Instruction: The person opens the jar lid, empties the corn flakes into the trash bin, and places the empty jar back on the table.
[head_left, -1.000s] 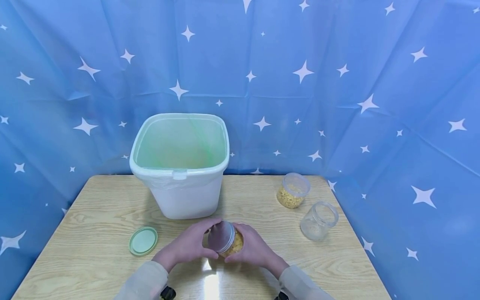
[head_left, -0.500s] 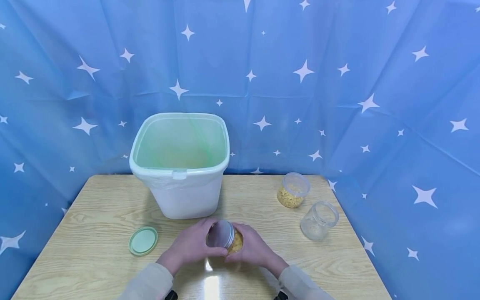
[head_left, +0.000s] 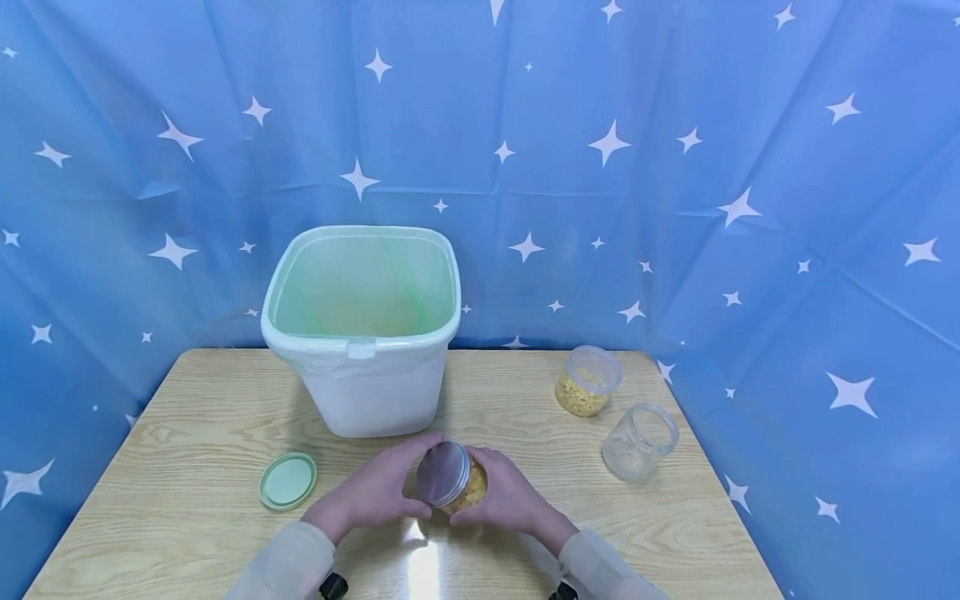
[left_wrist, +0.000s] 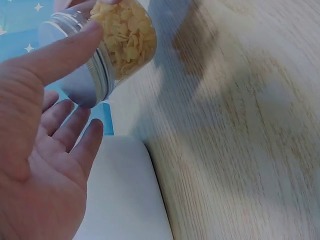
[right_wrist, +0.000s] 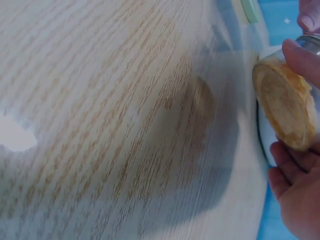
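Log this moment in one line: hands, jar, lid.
right hand: grips jar | left hand: fingers spread around lid, contact unclear | lid: on jar | jar: tilted

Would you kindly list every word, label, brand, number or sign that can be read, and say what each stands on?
There are none: no lettering or numbers show on the silver-lidded jar, the farther jar of flakes, the clear jar, the green lid or the white bin.
The blue backdrop bears only white star shapes.

Head view looks forward and down; close wrist views share jar [left_wrist: 117, 45]
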